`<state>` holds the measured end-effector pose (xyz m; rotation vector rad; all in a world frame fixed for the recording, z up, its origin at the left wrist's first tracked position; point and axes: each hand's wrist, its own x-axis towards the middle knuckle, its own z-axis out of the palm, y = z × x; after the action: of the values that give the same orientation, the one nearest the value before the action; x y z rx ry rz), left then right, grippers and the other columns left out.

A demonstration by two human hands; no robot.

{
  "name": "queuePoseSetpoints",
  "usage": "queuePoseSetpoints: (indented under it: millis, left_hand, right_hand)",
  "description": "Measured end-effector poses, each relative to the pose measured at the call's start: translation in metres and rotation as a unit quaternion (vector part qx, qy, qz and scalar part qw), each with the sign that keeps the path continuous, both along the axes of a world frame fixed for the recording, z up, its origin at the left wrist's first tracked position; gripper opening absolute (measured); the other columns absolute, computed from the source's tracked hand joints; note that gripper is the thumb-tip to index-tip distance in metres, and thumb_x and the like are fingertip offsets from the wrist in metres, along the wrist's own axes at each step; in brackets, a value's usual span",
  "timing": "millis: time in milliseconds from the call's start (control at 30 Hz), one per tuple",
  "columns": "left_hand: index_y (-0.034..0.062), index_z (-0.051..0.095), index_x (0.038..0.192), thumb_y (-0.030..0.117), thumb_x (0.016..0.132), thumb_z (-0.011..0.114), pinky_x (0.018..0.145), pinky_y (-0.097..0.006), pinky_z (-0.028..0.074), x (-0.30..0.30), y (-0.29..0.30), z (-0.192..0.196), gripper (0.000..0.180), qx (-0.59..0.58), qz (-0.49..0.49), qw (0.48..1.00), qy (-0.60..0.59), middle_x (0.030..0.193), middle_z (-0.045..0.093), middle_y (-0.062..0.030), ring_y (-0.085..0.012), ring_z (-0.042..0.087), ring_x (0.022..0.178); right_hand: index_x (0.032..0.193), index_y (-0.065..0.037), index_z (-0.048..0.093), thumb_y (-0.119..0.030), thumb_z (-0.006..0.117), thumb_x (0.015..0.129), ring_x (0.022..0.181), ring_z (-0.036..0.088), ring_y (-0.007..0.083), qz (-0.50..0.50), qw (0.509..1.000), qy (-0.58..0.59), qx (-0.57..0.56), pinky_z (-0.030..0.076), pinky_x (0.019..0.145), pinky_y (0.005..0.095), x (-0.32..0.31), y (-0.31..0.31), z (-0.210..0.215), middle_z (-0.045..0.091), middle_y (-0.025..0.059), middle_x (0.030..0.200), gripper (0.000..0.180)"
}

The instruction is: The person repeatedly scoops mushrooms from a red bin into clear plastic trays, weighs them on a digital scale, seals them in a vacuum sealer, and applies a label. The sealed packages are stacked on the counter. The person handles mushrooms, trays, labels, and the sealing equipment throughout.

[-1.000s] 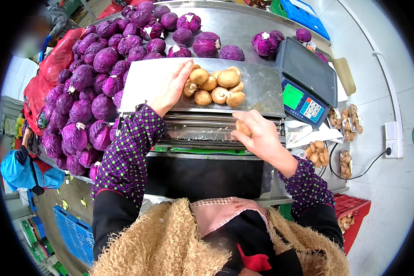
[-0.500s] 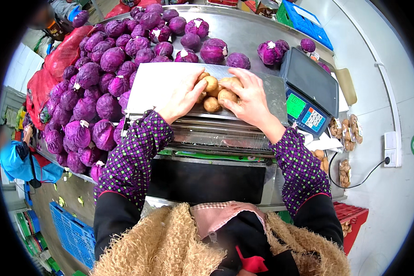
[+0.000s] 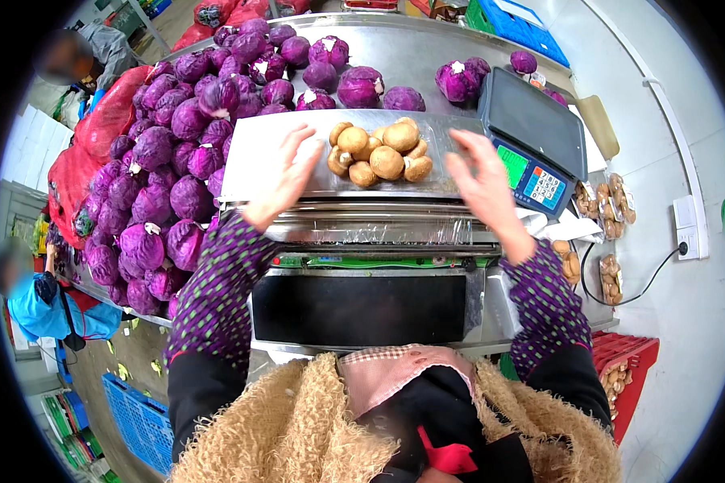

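Note:
A pile of brown mushrooms (image 3: 387, 162) sits on the metal top of a wrapping machine (image 3: 258, 173). Left of the pile is my left hand (image 3: 284, 179), its fingers apart and holding nothing. On the other side my right hand (image 3: 485, 183) is open too, somewhat blurred, near the machine top's right edge. Neither hand touches the mushrooms. A roll of clear film (image 3: 370, 229) lies across the machine in front of the pile, and a black plate (image 3: 358, 309) is nearer to me.
Purple cabbages (image 3: 149, 197) are heaped at the left, beside red mesh sacks (image 3: 109, 105). A digital scale (image 3: 532, 129) stands at the right, with packed mushrooms (image 3: 611, 278) beyond it. A red crate (image 3: 632, 362) is at lower right. Co-workers are at the left.
Both hands have let go of the mushrooms and moved apart, left hand leftward and right hand rightward. The mushrooms now lie uncovered in a pile. The view has shifted slightly.

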<state>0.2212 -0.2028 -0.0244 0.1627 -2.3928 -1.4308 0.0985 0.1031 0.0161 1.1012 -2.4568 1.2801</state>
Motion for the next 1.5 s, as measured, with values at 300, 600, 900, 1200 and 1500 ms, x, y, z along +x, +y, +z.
queuePoseSetpoints:
  millis: [300,600,900,1200,1500]
  left_hand:
    - [-0.0038,0.058,0.121,0.037,0.096,0.055,0.089,-0.032,0.048,0.021,-0.008,0.002,0.048,-0.012,0.105,0.992,-0.070,0.108,0.067,-0.0174,-0.0227,0.064,0.099]
    - [-0.0025,0.057,0.125,0.037,0.099,0.050,0.086,-0.032,0.047,-0.024,0.023,0.013,0.048,0.037,0.064,0.994,-0.084,0.112,0.065,-0.0132,-0.0198,0.060,0.099]
    - [-0.0001,0.068,0.093,0.031,0.088,0.061,0.069,-0.044,0.052,0.078,-0.006,0.029,0.033,-0.311,0.076,0.931,-0.174,0.077,0.068,-0.0198,-0.0372,0.067,0.073]
    - [0.0025,0.070,0.065,0.043,0.082,0.062,0.060,-0.044,0.051,0.085,0.006,0.018,0.045,-0.439,0.063,0.862,-0.246,0.059,0.062,-0.0185,-0.0343,0.064,0.059]
    - [0.0055,0.045,0.063,0.020,0.096,0.043,0.042,-0.028,0.042,0.122,0.017,0.107,0.036,0.453,-0.110,0.872,-0.153,0.049,0.049,-0.0106,-0.0218,0.052,0.040]
  right_hand:
    - [0.099,0.003,0.067,-0.029,0.066,0.088,0.074,0.069,0.0236,-0.113,0.968,-0.174,0.141,0.053,0.069,0.0333,0.012,0.050,-0.013,0.069,0.0166,0.080,0.034]
    - [0.103,0.004,0.069,-0.012,0.066,0.076,0.088,0.069,0.0303,-0.118,0.978,-0.133,0.111,0.053,0.083,0.0366,-0.014,-0.023,-0.032,0.070,0.0210,0.091,0.031]
    - [0.083,0.000,0.070,-0.024,0.065,0.083,0.070,0.068,0.0309,-0.113,0.965,-0.113,0.206,0.053,0.068,0.0382,0.025,0.063,0.004,0.067,0.0175,0.072,0.025]
    - [0.072,-0.003,0.074,-0.036,0.070,0.079,0.064,0.067,0.0290,-0.048,0.915,-0.250,0.312,0.052,0.064,0.0368,0.023,0.039,-0.014,0.067,0.0169,0.066,0.033]
    - [0.070,-0.008,0.050,-0.030,0.041,0.099,0.039,0.044,0.0124,0.094,0.770,-0.596,-0.206,0.034,0.037,0.0257,0.102,0.078,0.077,0.055,0.0069,0.056,0.038]
